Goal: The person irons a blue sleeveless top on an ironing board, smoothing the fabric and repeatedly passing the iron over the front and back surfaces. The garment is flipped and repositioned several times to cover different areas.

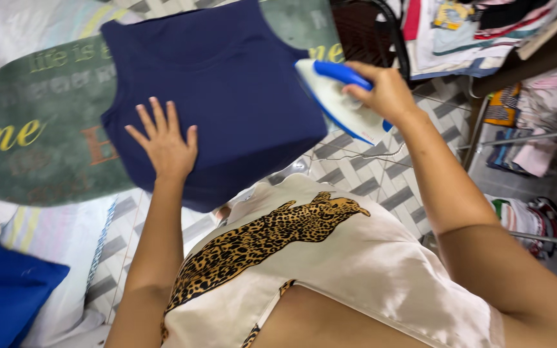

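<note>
So a navy sleeveless top [217, 84] is laid flat over the green oval mat [27, 138], hanging a bit past the mat's near edge. The left hand [164, 143] is pressed flat on the top's near-left part, fingers spread, nothing gripped. A white iron with a blue handle [340, 100] is held in the right hand [381, 93], fingers wrapped tight around the handle, soleplate at the top's right edge. Folded clothes [465, 26] are stacked on a rack at the far right.

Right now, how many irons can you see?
1. The white and blue iron sits at the navy top's right edge, held by the right hand. Others may be hidden among the clothes piles.
</note>
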